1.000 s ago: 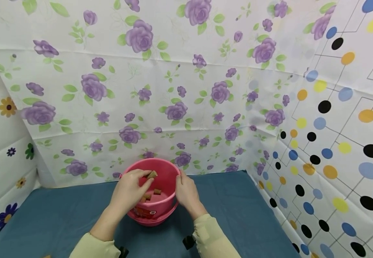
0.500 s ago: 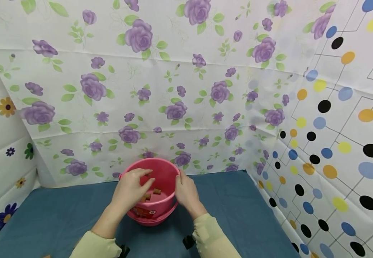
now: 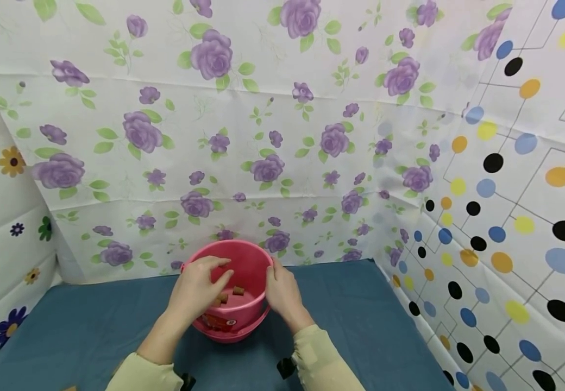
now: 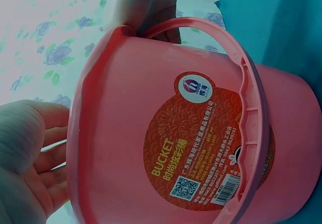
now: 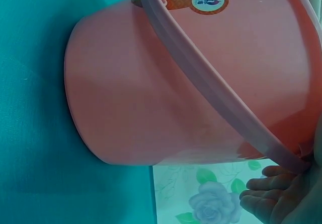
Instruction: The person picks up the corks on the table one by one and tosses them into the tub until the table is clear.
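Observation:
A pink bucket (image 3: 248, 258) stands upright on the blue cloth, its handle (image 4: 254, 123) hanging down the near side below the rim. Several short brown cork-like pieces (image 3: 238, 291) lie on its bottom, some partly hidden by the near wall. Over the bucket's left rim, my left hand (image 3: 195, 285) reaches in with thumb and fingers spread apart and nothing between them. My right hand (image 3: 284, 290) holds the rim on the right, thumb at the top edge. In the right wrist view the right hand's fingers (image 5: 269, 194) lie outside the wall near the handle's joint.
Blue cloth (image 3: 361, 320) covers the table. A floral sheet (image 3: 243, 136) rises right behind the bucket, and a dotted sheet (image 3: 507, 244) borders the right side. A small brown thing (image 3: 70, 388) shows at the bottom left edge.
The brown cork-like piece pinched in my left hand a second ago is gone from its fingers, which have parted. The right hand and bucket stay put.

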### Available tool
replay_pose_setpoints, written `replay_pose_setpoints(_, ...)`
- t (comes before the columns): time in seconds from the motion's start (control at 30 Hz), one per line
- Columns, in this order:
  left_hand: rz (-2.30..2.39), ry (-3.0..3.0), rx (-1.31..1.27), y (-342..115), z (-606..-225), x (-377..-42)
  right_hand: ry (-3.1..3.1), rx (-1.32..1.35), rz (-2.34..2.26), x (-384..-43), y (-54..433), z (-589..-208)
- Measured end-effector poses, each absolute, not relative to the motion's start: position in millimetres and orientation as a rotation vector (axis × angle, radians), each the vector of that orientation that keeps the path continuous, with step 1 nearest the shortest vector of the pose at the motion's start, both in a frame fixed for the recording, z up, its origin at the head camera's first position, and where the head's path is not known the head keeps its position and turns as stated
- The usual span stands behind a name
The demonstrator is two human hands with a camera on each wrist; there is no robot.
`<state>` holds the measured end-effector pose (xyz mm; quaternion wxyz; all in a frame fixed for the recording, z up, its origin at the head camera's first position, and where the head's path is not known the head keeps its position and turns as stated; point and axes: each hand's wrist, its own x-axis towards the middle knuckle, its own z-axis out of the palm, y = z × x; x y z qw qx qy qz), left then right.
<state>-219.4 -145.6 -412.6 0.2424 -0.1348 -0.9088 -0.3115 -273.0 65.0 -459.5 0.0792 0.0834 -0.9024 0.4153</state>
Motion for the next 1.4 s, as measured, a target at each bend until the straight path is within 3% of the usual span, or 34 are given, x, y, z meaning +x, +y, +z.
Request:
replay_pose_setpoints(0.7,-0.885,-2.363,-0.409,-200.2,-395.0,-180.2,-2.668,0.277,1.259,-274.2,67.5,-453.1)
replay_pose_setpoints(0.9,-0.827,-2.382,-0.309,-225.6,-397.1,-159.5,-2.68,0.267,1.276,-272.5,65.8,-449.8)
replay_pose_setpoints(1.4,-0.608,-2.603,-0.003,-309.7,-441.9,-114.4,-2.68,0.251,1.276,-271.5,65.5,-451.8)
